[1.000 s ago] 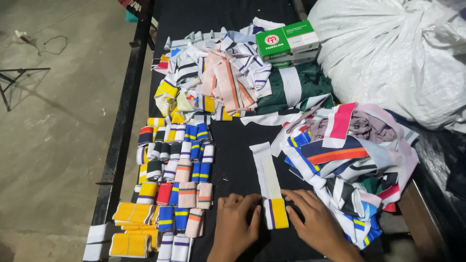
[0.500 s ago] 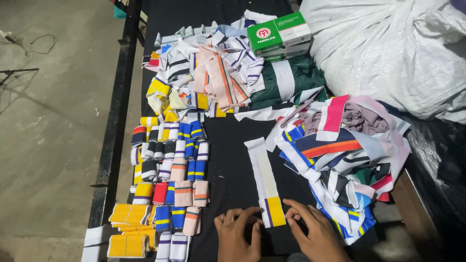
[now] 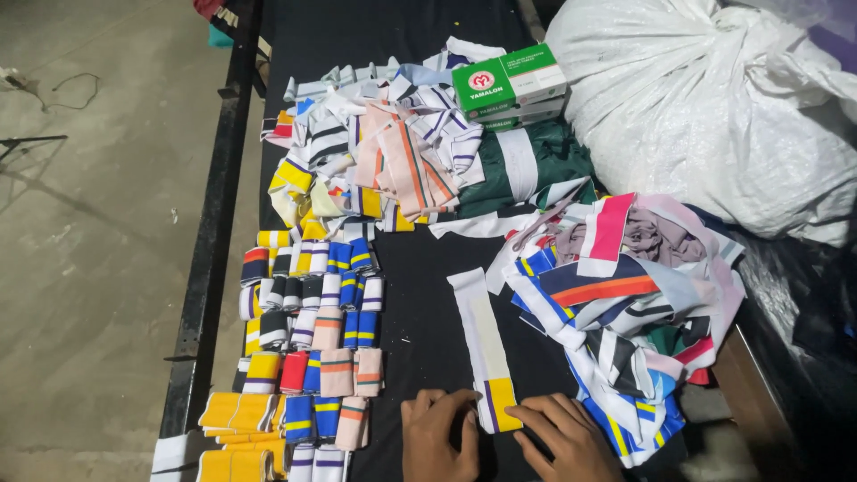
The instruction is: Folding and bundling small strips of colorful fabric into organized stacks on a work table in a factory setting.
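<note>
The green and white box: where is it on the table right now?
In the head view the green and white box sits at the far end of the table, right of centre, atop dark green cloth, beside the big white sack.

Matt ribbed knit cloth strip (image 3: 486, 348), matt black table cover (image 3: 428, 295), glossy woven plastic sack (image 3: 714, 107), smooth cardboard box (image 3: 509, 82)

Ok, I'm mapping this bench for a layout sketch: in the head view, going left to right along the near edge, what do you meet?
Bare concrete floor → black table rail → folded striped bands in rows → left hand → long white strip with yellow end → right hand → loose heap of striped strips.
</note>
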